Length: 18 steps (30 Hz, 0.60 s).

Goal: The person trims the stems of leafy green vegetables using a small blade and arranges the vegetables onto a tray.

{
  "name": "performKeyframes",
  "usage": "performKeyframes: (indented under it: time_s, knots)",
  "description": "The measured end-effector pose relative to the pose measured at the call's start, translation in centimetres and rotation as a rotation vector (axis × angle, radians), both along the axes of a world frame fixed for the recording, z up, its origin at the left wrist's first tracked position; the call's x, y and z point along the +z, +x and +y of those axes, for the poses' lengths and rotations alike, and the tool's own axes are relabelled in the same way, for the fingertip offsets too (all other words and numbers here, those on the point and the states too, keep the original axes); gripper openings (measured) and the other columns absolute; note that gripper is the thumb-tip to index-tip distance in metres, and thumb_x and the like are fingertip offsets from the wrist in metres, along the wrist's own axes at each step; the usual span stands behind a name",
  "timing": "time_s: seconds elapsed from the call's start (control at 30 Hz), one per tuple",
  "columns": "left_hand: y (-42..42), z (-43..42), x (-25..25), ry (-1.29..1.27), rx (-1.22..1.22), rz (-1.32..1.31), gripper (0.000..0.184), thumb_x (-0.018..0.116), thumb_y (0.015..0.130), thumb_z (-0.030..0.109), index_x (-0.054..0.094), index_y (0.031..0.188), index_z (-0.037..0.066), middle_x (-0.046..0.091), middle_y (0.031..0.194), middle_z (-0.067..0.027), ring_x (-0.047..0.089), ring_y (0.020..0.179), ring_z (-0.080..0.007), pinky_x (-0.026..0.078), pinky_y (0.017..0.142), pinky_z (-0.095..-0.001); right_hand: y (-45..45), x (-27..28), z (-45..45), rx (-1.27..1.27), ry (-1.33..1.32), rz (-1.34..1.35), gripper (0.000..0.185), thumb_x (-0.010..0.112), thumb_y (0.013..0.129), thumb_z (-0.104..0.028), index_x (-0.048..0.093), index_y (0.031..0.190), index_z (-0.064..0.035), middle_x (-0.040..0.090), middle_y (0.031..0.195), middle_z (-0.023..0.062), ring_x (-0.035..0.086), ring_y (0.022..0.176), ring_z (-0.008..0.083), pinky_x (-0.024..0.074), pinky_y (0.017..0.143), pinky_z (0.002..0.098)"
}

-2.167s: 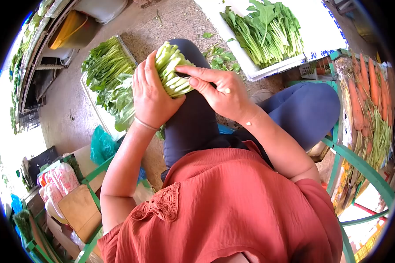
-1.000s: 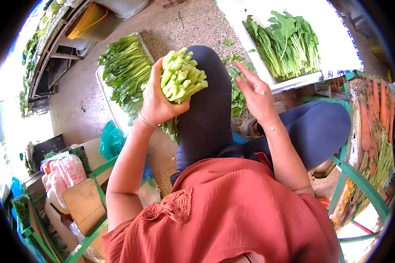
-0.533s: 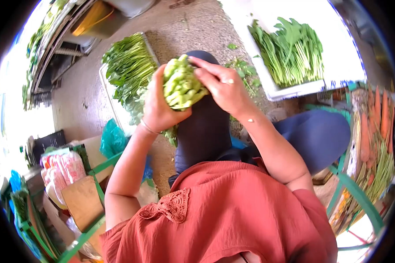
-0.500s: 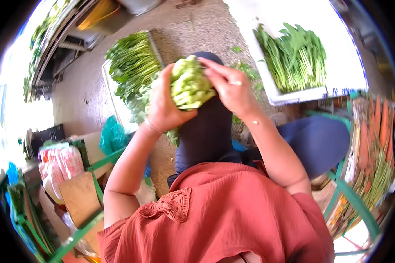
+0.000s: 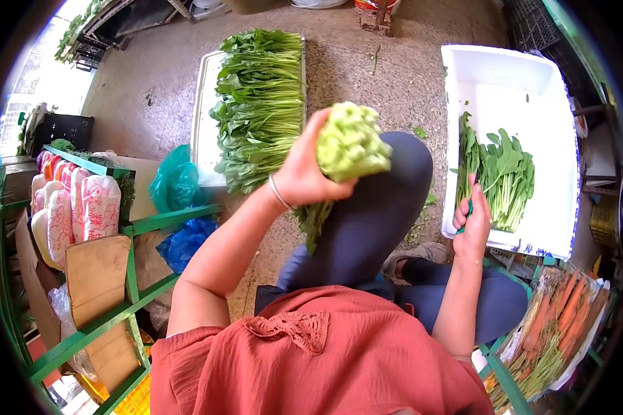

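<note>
My left hand (image 5: 308,166) is wrapped round a bunch of leafy greens (image 5: 353,142), its pale cut stem ends facing up and its leaves hanging below, over my knee. On the right, my right hand (image 5: 472,225) is closed on a small knife (image 5: 471,206) with a green handle, at the near left edge of a white foam box (image 5: 557,145). Loose greens (image 5: 509,180) lie inside that box. Left of centre, a white tray (image 5: 204,114) bears rows of stacked greens (image 5: 259,104).
Carrots (image 5: 567,311) lie at the lower right behind a green metal frame (image 5: 505,380). Teal (image 5: 175,180) and blue (image 5: 187,243) plastic bags hang at the left, near pink-patterned packs (image 5: 100,207) and cardboard (image 5: 97,277). Scraps of leaf are on the floor (image 5: 374,62).
The view has shifted toward the right-hand box. My right hand has left the bunch and moved right and down to the box edge, where the knife now shows. My left hand still holds the bunch.
</note>
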<state>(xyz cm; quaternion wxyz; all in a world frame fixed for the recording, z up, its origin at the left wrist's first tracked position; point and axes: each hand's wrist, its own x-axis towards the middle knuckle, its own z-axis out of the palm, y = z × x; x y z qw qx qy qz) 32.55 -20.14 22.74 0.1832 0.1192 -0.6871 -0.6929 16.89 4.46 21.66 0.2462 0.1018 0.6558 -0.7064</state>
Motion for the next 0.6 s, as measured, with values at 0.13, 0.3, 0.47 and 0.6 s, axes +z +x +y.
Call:
performKeyframes:
  time_s: [0.13, 0.3, 0.47, 0.6]
  knots:
    - [1.4, -6.3, -1.4, 0.182, 0.103, -0.095, 0.072, 0.076, 0.058, 0.014, 0.043, 0.12, 0.0, 0.055, 0.11, -0.0084, 0.054, 0.103, -0.0176, 0.043, 0.092, -0.0316, -0.1, -0.5, -0.5, 0.003, 0.043, -0.035, 0.043, 0.051, 0.092, -0.032, 0.05, 0.125, -0.0051, 0.035, 0.057, -0.0053, 0.031, 0.043, 0.0035, 0.0228, 0.037, 0.0187]
    - [3.1, -16.2, -3.8, -0.254, 0.193, -0.305, 0.072, 0.075, 0.059, 0.02, 0.043, 0.12, -0.001, 0.057, 0.108, -0.0107, 0.055, 0.099, -0.0193, 0.044, 0.089, -0.032, -0.4, -2.2, -0.8, 0.043, 0.157, -0.035, 0.044, 0.051, 0.092, -0.036, 0.051, 0.124, -0.0068, 0.033, 0.058, -0.006, 0.03, 0.043, 0.0038, 0.0216, 0.038, 0.0195]
    - [-0.3, -21.0, -1.6, -1.151, 0.057, -0.62, 0.081, 0.073, 0.056, 0.023, 0.037, 0.125, 0.001, 0.053, 0.108, -0.0197, 0.054, 0.101, -0.0331, 0.043, 0.092, -0.0383, -0.6, -3.4, -1.9, 0.022, 0.217, -0.114, 0.043, 0.051, 0.091, -0.037, 0.053, 0.122, -0.0081, 0.032, 0.057, -0.0061, 0.029, 0.042, 0.0045, 0.0199, 0.039, 0.0207]
    - [-5.1, -22.7, -5.2, -1.391, -0.142, -0.937, 0.081, 0.07, 0.059, 0.021, 0.033, 0.129, 0.003, 0.05, 0.116, -0.0181, 0.048, 0.114, -0.0315, 0.032, 0.105, -0.0378, -0.6, -4.7, -2.5, -0.035, 0.234, -0.172, 0.042, 0.052, 0.091, -0.033, 0.054, 0.122, -0.0051, 0.033, 0.053, -0.0049, 0.028, 0.039, 0.0047, 0.0171, 0.037, 0.0209]
